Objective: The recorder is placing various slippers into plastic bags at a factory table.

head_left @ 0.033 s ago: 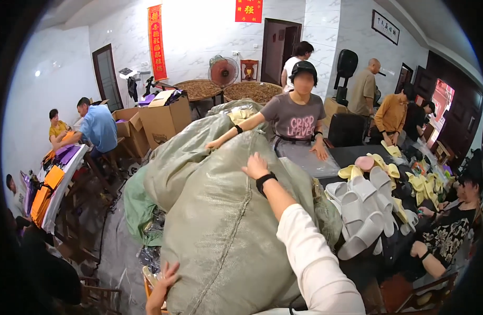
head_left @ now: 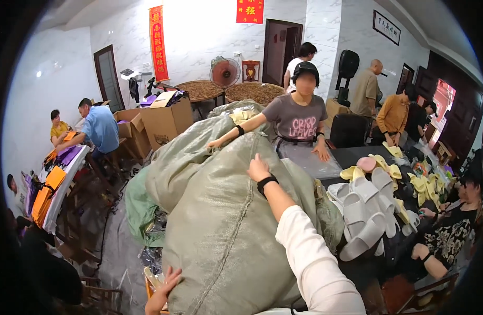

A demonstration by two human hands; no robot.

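Illumination: bright overall, with overexposure at the back wall.
From my position, the back wall (head_left: 204,39) is washed out to plain white at its upper centre; small glare spots mark the left wall (head_left: 29,113). Brighter light shows at the right doorway (head_left: 445,107). Low sheen appears on the green-grey sack (head_left: 215,220) and floor covering (head_left: 120,252). The lower left falls into deep shadow. Straight edges bow toward a black circular rim; one co-worker's face (head_left: 304,84) is blurred.
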